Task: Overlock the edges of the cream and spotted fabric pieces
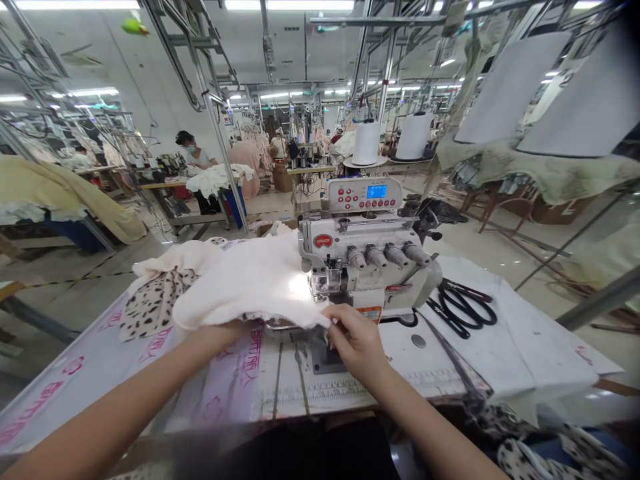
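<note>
A cream fleece fabric piece [250, 283] lies on the sewing table, its right edge under the presser foot of a white overlock machine [367, 263]. My left hand [225, 329] reaches under the fabric's near edge; its fingers are hidden by the cloth. My right hand [353, 333] pinches the fabric's near right corner just in front of the presser foot [325, 283]. A leopard-print piece [153, 303] sticks out from under the cream fabric on the left.
Black scissors [463, 303] lie right of the machine on the white table cover [525, 340]. Two thread cones [367, 142] stand behind. More leopard-print cloth [545, 453] hangs at lower right. A person [193, 152] sits at a far table on the left.
</note>
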The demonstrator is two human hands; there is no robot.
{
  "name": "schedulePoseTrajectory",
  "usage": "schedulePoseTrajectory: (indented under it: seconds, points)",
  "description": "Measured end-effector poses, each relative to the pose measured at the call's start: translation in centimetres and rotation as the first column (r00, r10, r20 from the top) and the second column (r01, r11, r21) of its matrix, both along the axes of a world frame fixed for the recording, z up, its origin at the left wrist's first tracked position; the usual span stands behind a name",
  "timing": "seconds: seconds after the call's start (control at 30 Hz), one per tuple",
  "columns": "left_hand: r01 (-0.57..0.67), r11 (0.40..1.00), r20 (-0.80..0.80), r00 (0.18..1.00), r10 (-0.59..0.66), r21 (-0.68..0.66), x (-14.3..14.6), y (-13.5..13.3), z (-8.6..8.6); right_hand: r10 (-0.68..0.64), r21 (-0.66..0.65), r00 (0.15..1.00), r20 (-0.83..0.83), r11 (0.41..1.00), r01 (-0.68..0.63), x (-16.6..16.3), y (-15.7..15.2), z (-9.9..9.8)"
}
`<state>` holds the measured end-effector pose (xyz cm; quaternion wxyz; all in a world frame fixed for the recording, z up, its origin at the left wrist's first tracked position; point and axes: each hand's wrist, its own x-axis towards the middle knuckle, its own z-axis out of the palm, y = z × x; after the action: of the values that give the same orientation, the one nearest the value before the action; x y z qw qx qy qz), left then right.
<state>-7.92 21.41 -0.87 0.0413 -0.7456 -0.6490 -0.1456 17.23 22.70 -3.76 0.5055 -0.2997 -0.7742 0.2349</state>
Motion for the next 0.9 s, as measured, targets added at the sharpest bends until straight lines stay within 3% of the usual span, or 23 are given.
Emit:
schedulePoseTrajectory:
  seconds: [0.1, 0.17, 0.23, 0.27, 0.3, 0.37, 0.5, 0.67, 0.73, 0.9]
  points:
    - [0.098, 0.976, -0.061, 0.992, -0.112, -0.192, 2.3, -3.0, -0.3, -0.031, 0.179, 1.0, 0.002, 0.983, 0.03, 0.2, 0.0, -0.4]
    - [0.299, 0.926, -0.004, 0.951, -0.308, -0.232, 4.6, -5.2, 0.2, -0.049, 0.222, 0.999, -0.008, 0.974, 0.05, 0.3, 0.1, -0.6]
    - [0.504, 0.862, 0.062, 0.86, -0.506, 0.047, 6.7, -6.3, 0.9, -0.06, 0.215, 0.998, -0.007, 0.975, 0.06, 0.4, 0.1, -0.6]
    - [0.541, 0.808, 0.049, 0.823, -0.566, 0.234, 7.6, -6.2, 1.1, -0.062, 0.2, 0.998, -0.005, 0.978, 0.061, 0.4, 0.1, -0.5]
    - [0.537, 0.75, 0.014, 0.81, -0.587, 0.387, 8.2, -5.6, 1.2, -0.057, 0.181, 0.998, 0.0, 0.982, 0.056, 0.5, 0.1, -0.4]
    - [0.498, 0.697, -0.053, 0.831, -0.554, 0.516, 8.7, -3.8, 1.1, -0.026, 0.156, 1.0, 0.004, 0.987, 0.025, 0.6, 0.1, 0.1]
    - [0.511, 0.744, -0.135, 0.851, -0.507, 0.431, 7.7, -0.6, 0.9, 0.007, 0.187, 1.0, 0.005, 0.982, -0.008, 0.8, -0.2, 0.9]
    - [0.636, 0.673, -0.149, 0.759, -0.634, 0.377, 6.2, -0.4, 1.4, 0.045, 0.195, 0.994, 0.102, 0.979, -0.065, 0.9, -0.7, 0.5]
    - [0.649, 0.67, -0.116, 0.744, -0.658, 0.359, 5.9, -0.6, 1.5, 0.031, 0.183, 0.99, 0.135, 0.981, -0.056, 0.9, -0.6, 0.3]
    - [0.597, 0.759, -0.012, 0.788, -0.616, 0.259, 5.9, 0.4, 2.2, -0.125, 0.21, 0.93, 0.345, 0.976, 0.054, 0.5, 0.0, 1.6]
